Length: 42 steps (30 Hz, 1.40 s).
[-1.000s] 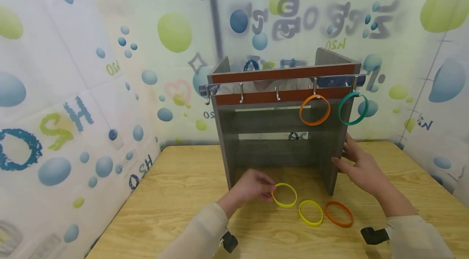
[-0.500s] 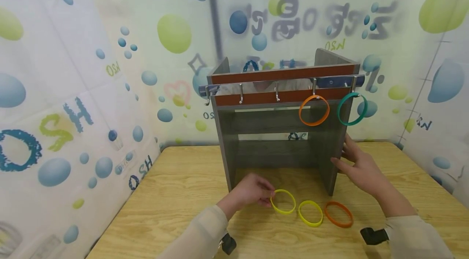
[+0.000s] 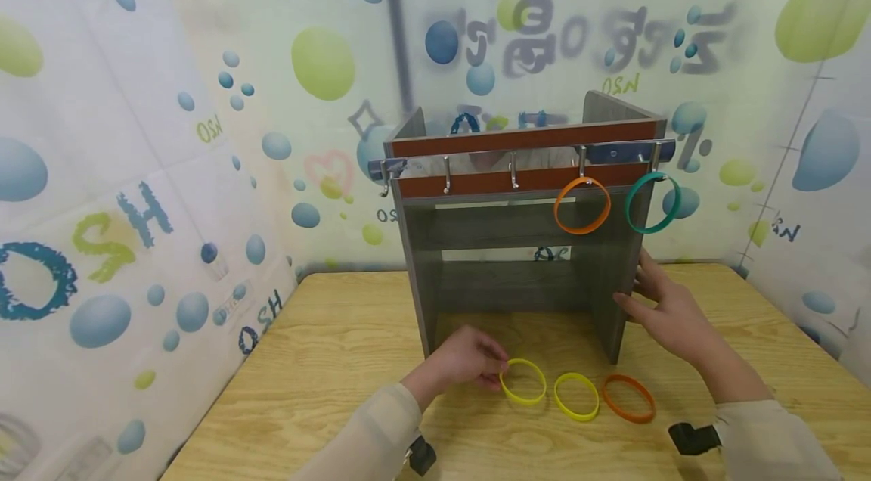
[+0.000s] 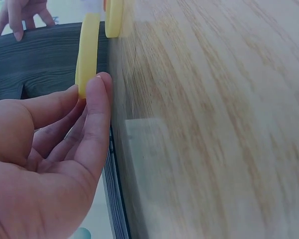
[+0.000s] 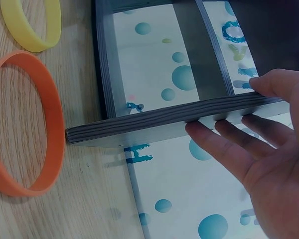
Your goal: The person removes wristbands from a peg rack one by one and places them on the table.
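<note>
My left hand [image 3: 465, 358] pinches a thin yellow wristband [image 4: 89, 52] between thumb and fingertips, and the band stands on edge in the left wrist view. Low in front of the grey wooden rack [image 3: 423, 277], that hand is just left of a second yellow wristband [image 3: 580, 418]. My right hand [image 3: 674, 314] grips the rack's right side panel [image 5: 164, 115], thumb on the inner side and fingers on the outer. An orange wristband [image 5: 54, 112] lies on the table near the panel's foot.
A metal rail [image 3: 476, 161] with several hooks runs across the rack's top front. An orange band [image 3: 583, 231] and a teal band [image 3: 649, 230] hang from its two right hooks. Patterned curtains [image 3: 224, 118] surround the wooden table [image 3: 327, 360].
My left hand has moved slightly down and toward me with the yellow wristband in its grip. My right hand keeps its hold on the rack's side panel.
</note>
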Each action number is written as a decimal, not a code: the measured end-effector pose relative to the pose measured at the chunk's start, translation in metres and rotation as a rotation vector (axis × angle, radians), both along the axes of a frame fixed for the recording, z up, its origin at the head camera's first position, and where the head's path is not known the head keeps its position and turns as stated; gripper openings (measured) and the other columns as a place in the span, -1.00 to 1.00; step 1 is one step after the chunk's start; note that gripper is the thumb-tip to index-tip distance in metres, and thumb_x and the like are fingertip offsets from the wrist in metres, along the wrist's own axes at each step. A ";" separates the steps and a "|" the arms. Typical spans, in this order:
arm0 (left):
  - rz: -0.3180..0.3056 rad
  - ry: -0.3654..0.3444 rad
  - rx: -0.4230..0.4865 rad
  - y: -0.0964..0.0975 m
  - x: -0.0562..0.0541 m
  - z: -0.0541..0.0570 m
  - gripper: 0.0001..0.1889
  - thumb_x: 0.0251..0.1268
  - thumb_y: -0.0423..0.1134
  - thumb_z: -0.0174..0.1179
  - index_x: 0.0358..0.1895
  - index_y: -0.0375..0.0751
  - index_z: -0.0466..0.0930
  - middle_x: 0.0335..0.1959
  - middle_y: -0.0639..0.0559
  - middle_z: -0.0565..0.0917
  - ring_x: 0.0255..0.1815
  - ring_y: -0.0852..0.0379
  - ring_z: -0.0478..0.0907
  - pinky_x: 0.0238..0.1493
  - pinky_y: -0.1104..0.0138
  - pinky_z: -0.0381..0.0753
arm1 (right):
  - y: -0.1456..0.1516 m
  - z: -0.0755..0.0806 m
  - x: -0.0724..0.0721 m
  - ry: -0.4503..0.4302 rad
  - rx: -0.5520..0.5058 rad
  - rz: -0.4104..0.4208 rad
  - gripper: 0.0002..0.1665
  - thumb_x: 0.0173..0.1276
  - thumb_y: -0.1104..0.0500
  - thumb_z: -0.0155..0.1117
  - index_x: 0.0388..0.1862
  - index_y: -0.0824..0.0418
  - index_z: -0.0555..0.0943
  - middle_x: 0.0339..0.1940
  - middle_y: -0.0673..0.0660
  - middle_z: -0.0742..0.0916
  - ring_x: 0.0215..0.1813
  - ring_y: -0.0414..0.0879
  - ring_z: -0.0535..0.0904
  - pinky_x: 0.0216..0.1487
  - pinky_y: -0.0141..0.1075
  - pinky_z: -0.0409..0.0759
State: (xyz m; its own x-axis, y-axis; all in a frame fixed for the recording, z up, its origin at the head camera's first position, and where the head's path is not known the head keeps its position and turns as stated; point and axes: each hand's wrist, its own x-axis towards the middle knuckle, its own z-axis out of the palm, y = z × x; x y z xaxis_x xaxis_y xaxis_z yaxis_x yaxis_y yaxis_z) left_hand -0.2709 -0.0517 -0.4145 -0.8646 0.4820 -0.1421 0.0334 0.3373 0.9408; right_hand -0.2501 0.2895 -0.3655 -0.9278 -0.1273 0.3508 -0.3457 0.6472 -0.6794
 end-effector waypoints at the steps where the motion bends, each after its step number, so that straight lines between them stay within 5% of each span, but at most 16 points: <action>1: 0.000 -0.001 0.000 0.000 0.000 0.000 -0.84 0.36 -0.51 0.36 -0.08 -0.56 0.74 -0.24 -0.37 0.80 -0.43 0.08 0.74 -0.23 0.18 0.89 | 0.000 0.000 0.000 -0.003 -0.003 0.003 0.11 0.65 0.07 0.24 0.80 -0.23 -0.31 0.61 0.60 0.35 0.51 0.61 0.39 0.04 0.14 0.83; 15: 0.001 -0.023 -0.020 0.001 0.003 -0.002 -0.86 0.35 -0.52 0.36 -0.09 -0.54 0.75 -0.23 -0.35 0.81 -0.38 -0.03 0.78 -0.21 0.12 0.90 | -0.002 0.001 0.001 -0.011 -0.019 0.010 0.11 0.66 0.09 0.24 0.80 -0.24 -0.31 0.61 0.60 0.33 0.51 0.62 0.38 0.00 0.07 0.85; 42: -0.043 -0.046 -0.039 0.001 0.005 -0.006 -0.88 0.34 -0.56 0.35 -0.11 -0.52 0.76 -0.33 -0.25 0.80 -0.44 0.09 0.73 -0.26 0.18 0.89 | -0.002 0.002 0.002 -0.022 -0.016 0.009 0.11 0.66 0.08 0.24 0.80 -0.24 -0.32 0.62 0.60 0.33 0.52 0.60 0.38 0.01 0.06 0.85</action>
State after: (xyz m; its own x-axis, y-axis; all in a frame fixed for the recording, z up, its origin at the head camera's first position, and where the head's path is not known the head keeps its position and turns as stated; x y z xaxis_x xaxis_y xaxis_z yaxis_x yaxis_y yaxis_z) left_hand -0.2661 -0.0503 -0.4208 -0.8352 0.5120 -0.2008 0.0056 0.3729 0.9279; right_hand -0.2483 0.2880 -0.3639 -0.9341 -0.1296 0.3326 -0.3361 0.6329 -0.6974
